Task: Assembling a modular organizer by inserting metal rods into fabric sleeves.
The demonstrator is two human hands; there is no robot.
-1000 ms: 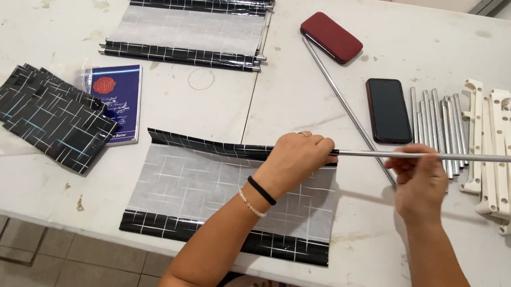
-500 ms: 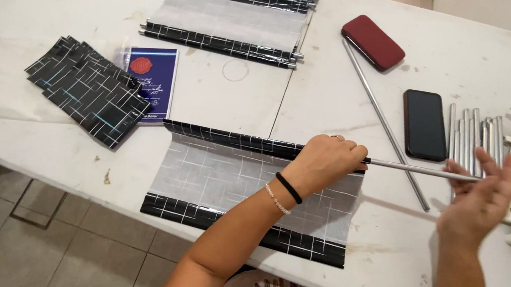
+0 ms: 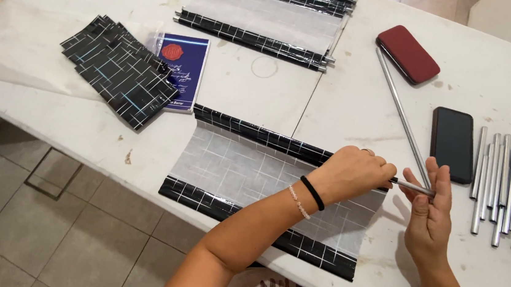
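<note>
Item 1: left hand point(image 3: 356, 174), which I see with fingers curled shut over the black hem of the mesh panel point(image 3: 247, 170) and the near end of a thin metal rod point(image 3: 412, 187). Item 2: right hand point(image 3: 429, 214), fingers straight and together, pressed flat on the rod's free end. Beyond the fingertips: black phone point(image 3: 452, 144), long tube point(image 3: 402, 116), loose rods point(image 3: 502, 177).

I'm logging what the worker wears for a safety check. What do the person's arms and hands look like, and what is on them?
Both arms are bare, with no sleeves or gloves. The left hand has a black band and a thin pale beaded bracelet at the wrist, plus a ring on one finger. The right hand and its wrist show nothing worn.
</note>
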